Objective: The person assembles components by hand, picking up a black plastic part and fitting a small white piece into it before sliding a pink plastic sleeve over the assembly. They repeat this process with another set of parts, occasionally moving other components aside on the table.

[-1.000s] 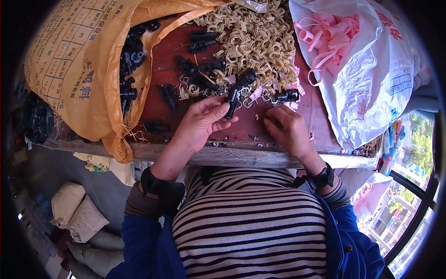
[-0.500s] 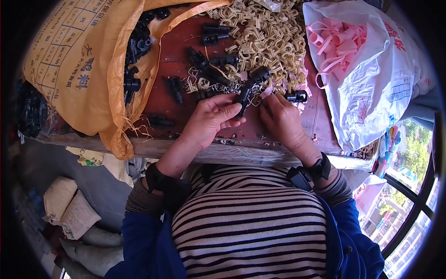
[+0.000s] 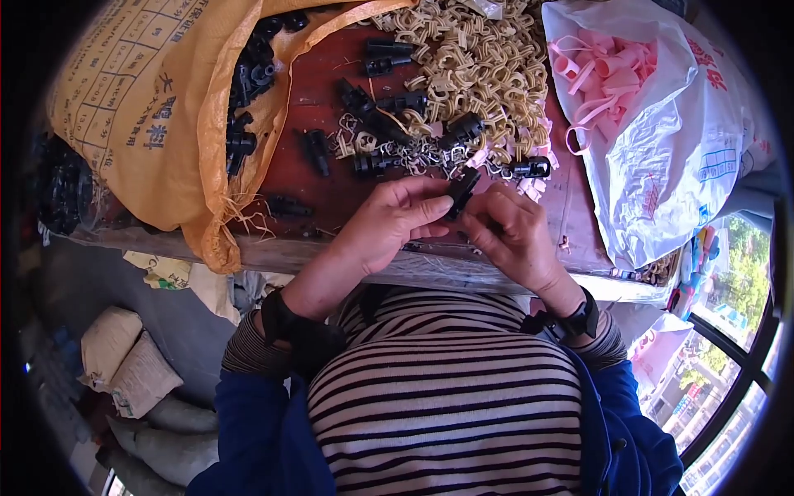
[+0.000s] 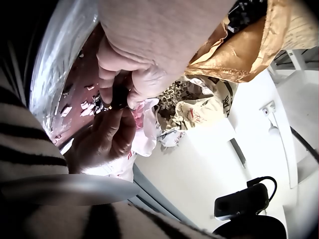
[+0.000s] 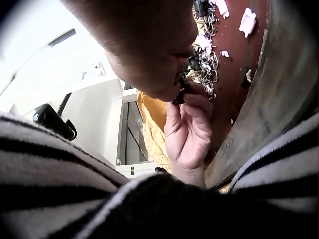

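Observation:
In the head view my left hand [image 3: 397, 221] pinches a tilted black plastic part [image 3: 464, 188] between thumb and fingers, above the table's near side. My right hand [image 3: 511, 233] meets its lower end, fingers curled and fingertips close together against it. The left wrist view has the left hand [image 4: 149, 50] above and the right hand [image 4: 107, 135] below, both at the dark part. In the right wrist view, the black part [image 5: 182, 92] shows between the two hands' fingertips. I cannot tell whether the right fingertips also hold something small.
Several black parts [image 3: 314, 151] and small metal rings [image 3: 430, 155] lie beyond the hands. Behind is a heap of beige clips [image 3: 471, 70]. An orange woven sack [image 3: 178, 124] with black parts stands left; a white bag [image 3: 662, 157] with pink pieces [image 3: 608, 70] stands right.
My right hand has come back from beside the metal rings to the black part in the left hand. The left hand has moved right, and the held part now tilts differently.

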The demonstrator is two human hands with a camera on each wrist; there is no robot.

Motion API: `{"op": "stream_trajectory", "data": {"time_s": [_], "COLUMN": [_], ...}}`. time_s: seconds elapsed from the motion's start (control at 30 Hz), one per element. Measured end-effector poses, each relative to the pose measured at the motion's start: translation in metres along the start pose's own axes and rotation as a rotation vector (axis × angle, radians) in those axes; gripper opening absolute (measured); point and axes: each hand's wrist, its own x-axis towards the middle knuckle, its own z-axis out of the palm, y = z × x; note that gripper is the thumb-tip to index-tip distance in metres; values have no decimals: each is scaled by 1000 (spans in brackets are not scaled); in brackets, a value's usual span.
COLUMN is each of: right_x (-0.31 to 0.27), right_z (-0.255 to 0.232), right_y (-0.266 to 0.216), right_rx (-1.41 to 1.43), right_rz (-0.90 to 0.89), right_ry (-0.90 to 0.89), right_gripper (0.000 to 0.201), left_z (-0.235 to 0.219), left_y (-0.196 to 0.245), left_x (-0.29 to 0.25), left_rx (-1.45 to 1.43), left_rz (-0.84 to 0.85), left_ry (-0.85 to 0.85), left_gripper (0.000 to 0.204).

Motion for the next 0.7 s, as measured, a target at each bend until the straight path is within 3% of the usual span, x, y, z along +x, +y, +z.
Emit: {"op": "stream_trajectory", "data": {"time_s": [0.37,0.7], "right_x": [-1,-1], "right_z": [3,4], "right_y": [13,16], "right_rx": [-103,-82], "right_rz": [-17,-38], "right_ry": [-40,-55], "right_gripper": [12,14], "left_z": [2,-1], "left_y": [-5,-10], "left_x": [7,8], "left_rx": [131,-6], "left_rz": [-41,-87], "left_ry": [60,21], "left_gripper": [27,27]}}
